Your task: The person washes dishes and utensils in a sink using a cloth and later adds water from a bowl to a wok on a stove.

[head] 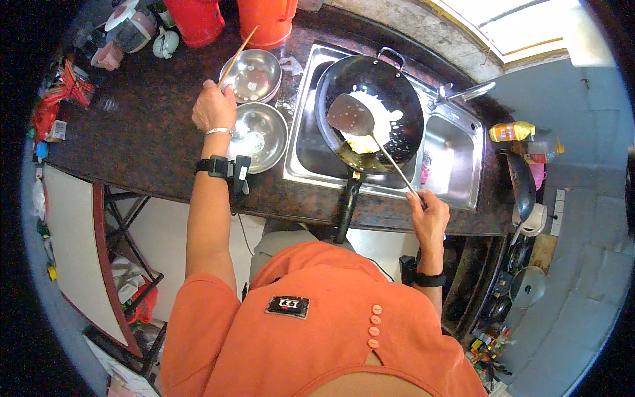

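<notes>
My right hand [430,213] grips the handle of a metal wok spatula [351,115], whose broad blade lies over white and yellow food [378,121] in a black wok [409,106]. The wok rests over the left basin of a steel sink, its black handle towards me. Closed around a pair of wooden chopsticks [241,52], my left hand [214,108] is beside two metal bowls. The chopsticks cross above the far bowl [260,74]; the near bowl [263,136] is right of my left wrist and holds a little whitish residue.
Two red buckets [196,20] stand at the back. A faucet [466,93] reaches over the sink [446,164]. On the right are a yellow bottle [513,131] and a second dark pan [522,186]. Containers and a bundle of red sticks [74,82] lie far left.
</notes>
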The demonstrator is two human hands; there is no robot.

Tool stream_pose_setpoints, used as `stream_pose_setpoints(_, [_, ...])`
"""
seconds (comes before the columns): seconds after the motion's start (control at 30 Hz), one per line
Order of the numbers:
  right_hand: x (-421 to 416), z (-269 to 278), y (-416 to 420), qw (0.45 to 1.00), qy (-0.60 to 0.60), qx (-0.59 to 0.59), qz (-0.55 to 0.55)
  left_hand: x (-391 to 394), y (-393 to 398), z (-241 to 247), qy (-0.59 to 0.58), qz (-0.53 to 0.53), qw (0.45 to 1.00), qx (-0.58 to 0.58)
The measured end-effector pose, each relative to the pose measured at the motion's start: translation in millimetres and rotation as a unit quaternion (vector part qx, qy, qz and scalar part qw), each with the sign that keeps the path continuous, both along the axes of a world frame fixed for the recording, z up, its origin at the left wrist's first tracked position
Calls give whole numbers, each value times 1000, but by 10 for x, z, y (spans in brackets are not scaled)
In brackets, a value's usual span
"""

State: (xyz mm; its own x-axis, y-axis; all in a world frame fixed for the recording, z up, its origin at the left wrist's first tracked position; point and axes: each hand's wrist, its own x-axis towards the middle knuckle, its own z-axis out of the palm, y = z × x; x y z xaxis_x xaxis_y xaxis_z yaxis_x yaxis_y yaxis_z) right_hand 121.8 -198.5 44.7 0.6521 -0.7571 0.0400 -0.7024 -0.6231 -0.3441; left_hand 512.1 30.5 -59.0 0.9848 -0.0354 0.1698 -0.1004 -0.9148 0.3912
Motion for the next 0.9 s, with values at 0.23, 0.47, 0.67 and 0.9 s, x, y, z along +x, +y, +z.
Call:
stream_pose_setpoints(0.23, [20, 8, 22, 1000, 10, 2, 6, 120, 94, -65, 185, 46, 980, -55])
stream_pose_setpoints(0.47, [46, 41, 38, 1000, 10, -5, 11, 269, -1, -117, 179, 59, 980, -70])
stream_pose_setpoints(0.67, [3, 25, 27, 1000, 1, -19, 15, 284, 130, -217, 121, 77, 988, -61])
stream_pose_setpoints(0.9, [-6, -2, 14, 1000, 19, -15, 15, 275, 449, -68, -61, 27, 991, -117])
